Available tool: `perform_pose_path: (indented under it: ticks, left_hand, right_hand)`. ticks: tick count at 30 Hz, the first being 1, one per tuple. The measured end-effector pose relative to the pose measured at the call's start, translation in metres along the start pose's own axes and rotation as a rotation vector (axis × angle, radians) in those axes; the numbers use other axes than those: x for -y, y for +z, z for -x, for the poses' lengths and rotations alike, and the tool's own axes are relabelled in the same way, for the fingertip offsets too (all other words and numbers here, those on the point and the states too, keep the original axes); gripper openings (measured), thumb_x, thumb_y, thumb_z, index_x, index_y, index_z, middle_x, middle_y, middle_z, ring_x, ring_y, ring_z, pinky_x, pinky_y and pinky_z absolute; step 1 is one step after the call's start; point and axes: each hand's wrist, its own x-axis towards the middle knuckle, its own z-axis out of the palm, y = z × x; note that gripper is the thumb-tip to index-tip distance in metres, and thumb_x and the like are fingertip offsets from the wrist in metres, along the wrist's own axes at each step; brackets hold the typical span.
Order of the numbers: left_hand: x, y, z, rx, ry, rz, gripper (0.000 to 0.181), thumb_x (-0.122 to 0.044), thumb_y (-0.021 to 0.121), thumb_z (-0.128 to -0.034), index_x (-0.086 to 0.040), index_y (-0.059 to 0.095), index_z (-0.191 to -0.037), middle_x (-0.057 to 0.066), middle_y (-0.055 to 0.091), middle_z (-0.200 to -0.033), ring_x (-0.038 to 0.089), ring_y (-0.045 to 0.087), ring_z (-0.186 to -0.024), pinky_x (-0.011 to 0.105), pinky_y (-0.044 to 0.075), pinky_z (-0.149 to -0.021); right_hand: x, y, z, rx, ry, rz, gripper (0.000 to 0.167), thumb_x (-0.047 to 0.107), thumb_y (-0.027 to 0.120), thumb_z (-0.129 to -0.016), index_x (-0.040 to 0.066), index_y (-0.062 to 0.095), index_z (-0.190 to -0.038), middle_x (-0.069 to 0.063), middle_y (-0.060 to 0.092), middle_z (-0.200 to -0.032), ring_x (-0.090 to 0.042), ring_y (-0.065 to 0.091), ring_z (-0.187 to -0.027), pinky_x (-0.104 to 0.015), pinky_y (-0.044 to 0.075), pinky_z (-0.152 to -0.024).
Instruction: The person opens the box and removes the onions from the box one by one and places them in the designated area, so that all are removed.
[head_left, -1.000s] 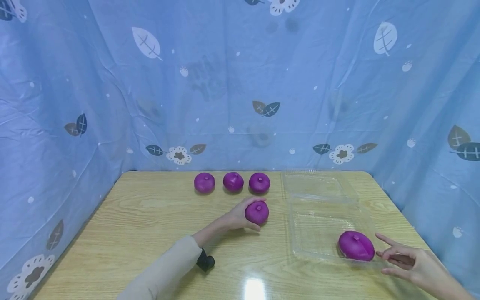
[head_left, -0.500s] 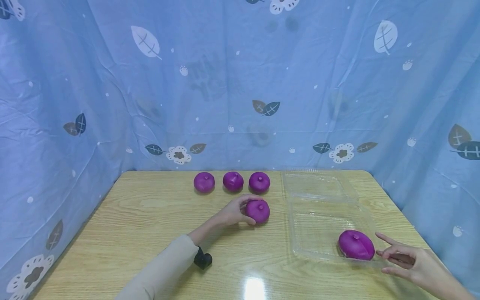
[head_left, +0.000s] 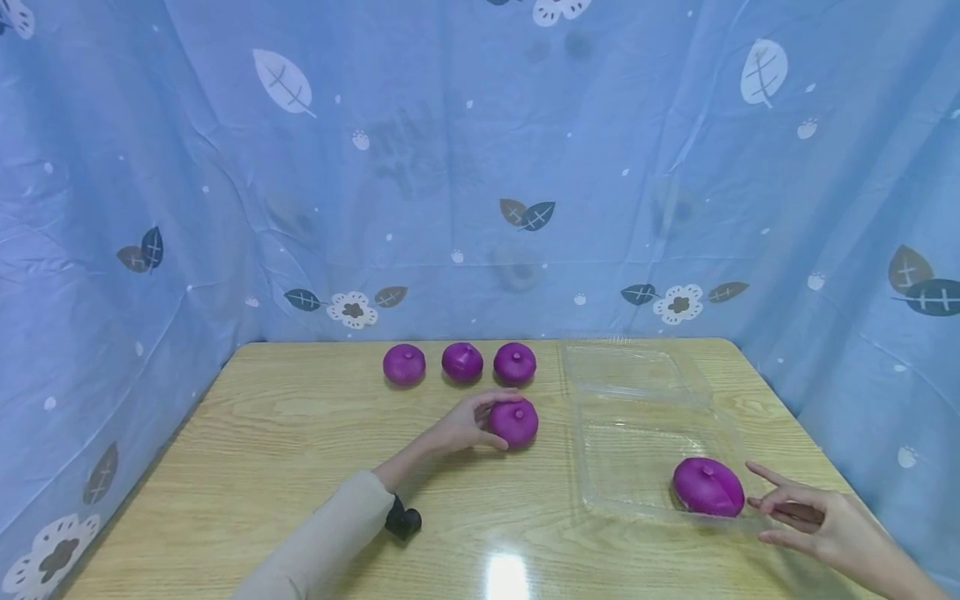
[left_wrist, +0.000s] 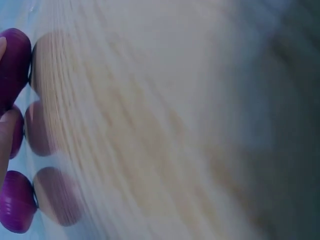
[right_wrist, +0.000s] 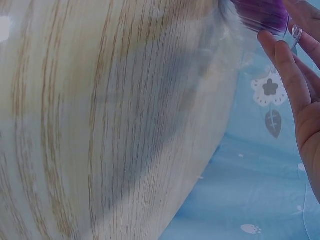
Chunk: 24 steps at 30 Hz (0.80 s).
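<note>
In the head view my left hand [head_left: 465, 423] curls its thumb and fingers round the left side of a purple onion [head_left: 514, 423] on the table. The left wrist view catches only fingertips at its left edge, beside purple onions [left_wrist: 17, 202]. Another purple onion [head_left: 707, 486] lies in the front right corner of a clear plastic clamshell box [head_left: 585, 450]. Just outside that corner, my right hand [head_left: 817, 525] is held with its fingers loosely spread; the right wrist view shows its fingertips close to the box edge. Whether they touch it, I cannot tell.
Three more purple onions [head_left: 462, 363] stand in a row at the table's back edge. The box lid [head_left: 628, 371] lies folded back behind its base. A black device [head_left: 403, 518] sits at my left wrist. A blue patterned curtain [head_left: 480, 167] surrounds the wooden table [head_left: 300, 433].
My left hand's fingers and thumb have drawn in round the onion, which has barely shifted. The right hand keeps its place beside the box. The head view has turned slightly.
</note>
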Motion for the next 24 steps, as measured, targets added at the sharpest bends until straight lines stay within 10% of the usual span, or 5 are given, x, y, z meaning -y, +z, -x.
perform_pose_path:
  ticks: [24]
  left_hand:
    - [0.009, -0.014, 0.004, -0.015, 0.002, 0.134, 0.069, 0.01, 0.071, -0.0779, 0.002, 0.043, -0.14, 0.02, 0.037, -0.148, 0.031, 0.029, -0.14, 0.039, 0.03, -0.112]
  right_hand:
    - [-0.001, -0.001, 0.003, 0.01, 0.051, -0.062, 0.031, -0.018, 0.072, -0.069, 0.004, 0.067, -0.091, 0.029, 0.046, -0.134, 0.007, 0.06, -0.099, -0.015, 0.054, -0.068]
